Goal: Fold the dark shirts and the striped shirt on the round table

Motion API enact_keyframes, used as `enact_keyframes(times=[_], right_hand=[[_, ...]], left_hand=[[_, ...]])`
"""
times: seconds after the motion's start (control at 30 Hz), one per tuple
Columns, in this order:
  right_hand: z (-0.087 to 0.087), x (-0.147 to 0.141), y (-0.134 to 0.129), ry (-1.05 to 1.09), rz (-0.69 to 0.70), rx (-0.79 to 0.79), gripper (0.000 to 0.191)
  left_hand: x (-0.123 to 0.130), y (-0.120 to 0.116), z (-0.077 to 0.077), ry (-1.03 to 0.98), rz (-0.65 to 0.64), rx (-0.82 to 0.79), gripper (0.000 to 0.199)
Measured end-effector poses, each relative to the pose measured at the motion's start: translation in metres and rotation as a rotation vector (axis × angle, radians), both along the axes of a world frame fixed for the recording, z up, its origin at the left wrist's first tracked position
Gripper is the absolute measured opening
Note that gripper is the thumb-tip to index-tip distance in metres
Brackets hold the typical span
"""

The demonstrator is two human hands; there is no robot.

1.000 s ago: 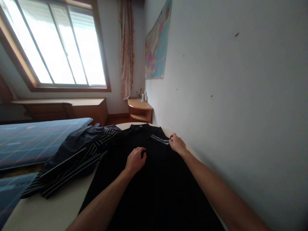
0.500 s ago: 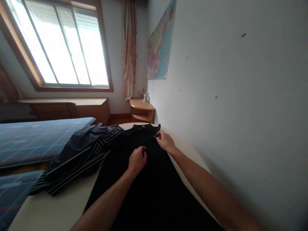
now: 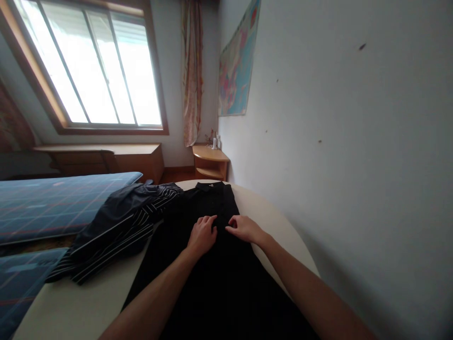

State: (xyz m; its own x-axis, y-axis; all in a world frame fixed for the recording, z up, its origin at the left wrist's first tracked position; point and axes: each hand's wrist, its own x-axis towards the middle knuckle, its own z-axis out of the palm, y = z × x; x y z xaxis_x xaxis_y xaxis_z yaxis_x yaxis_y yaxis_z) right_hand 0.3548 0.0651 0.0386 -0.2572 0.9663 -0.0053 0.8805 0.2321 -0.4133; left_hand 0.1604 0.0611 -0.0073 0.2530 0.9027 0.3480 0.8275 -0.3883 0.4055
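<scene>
A black collared shirt (image 3: 226, 283) lies spread over a pale round-edged table (image 3: 283, 226), its collar at the far end. My left hand (image 3: 203, 233) rests on the middle of the shirt, fingers loosely bent and thumb apart. Close on its right, my right hand (image 3: 244, 229) bends inward over the shirt's right side, thumb and forefinger pinching the black cloth near the sleeve's end. That sleeve now lies folded in over the body. Black on black hides much of the cloth's edges.
A dark garment with white stripes (image 3: 116, 231) lies crumpled at the left, partly over the table. Beyond it are blue checked padded surfaces (image 3: 71, 198). A white wall (image 3: 336, 179) runs close along the right. A small corner shelf (image 3: 211, 153) stands past the table's far end.
My right hand has come inward and nearer to me, bringing the shirt's right sleeve from the outer edge onto the body. My left hand has stayed nearly in place, its fingers a little straighter.
</scene>
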Motion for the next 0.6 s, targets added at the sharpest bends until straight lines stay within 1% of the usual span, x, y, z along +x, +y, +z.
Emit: enact_keyframes(times=[0.1, 0.2, 0.27, 0.33, 0.4, 0.47, 0.53, 0.6], right_hand=[[0.004, 0.010, -0.016, -0.066, 0.038, -0.039, 0.036], [0.008, 0.019, -0.029, -0.028, 0.168, -0.116, 0.041], [0.012, 0.025, -0.037, 0.022, 0.250, -0.216, 0.054], [0.017, 0.030, -0.044, 0.078, 0.293, -0.329, 0.071], [0.022, 0.035, -0.050, 0.121, 0.304, -0.423, 0.085], [0.026, 0.039, -0.055, 0.130, 0.317, -0.486, 0.095], [0.028, 0.042, -0.058, 0.129, 0.331, -0.541, 0.104], [0.027, 0.043, -0.059, 0.171, 0.339, -0.629, 0.114]], left_hand=[[0.000, 0.000, -0.002, 0.024, -0.028, 0.015, 0.046], [0.000, -0.001, -0.001, 0.035, -0.089, 0.027, 0.049], [-0.001, -0.003, 0.000, 0.036, -0.118, 0.027, 0.050], [-0.002, -0.004, 0.001, 0.045, -0.140, 0.019, 0.053], [-0.002, -0.005, 0.002, 0.057, -0.158, 0.012, 0.056], [-0.002, -0.006, 0.003, 0.070, -0.190, 0.011, 0.059], [-0.002, -0.006, 0.003, 0.072, -0.226, 0.020, 0.061], [-0.002, -0.005, 0.002, 0.061, -0.258, 0.031, 0.059]])
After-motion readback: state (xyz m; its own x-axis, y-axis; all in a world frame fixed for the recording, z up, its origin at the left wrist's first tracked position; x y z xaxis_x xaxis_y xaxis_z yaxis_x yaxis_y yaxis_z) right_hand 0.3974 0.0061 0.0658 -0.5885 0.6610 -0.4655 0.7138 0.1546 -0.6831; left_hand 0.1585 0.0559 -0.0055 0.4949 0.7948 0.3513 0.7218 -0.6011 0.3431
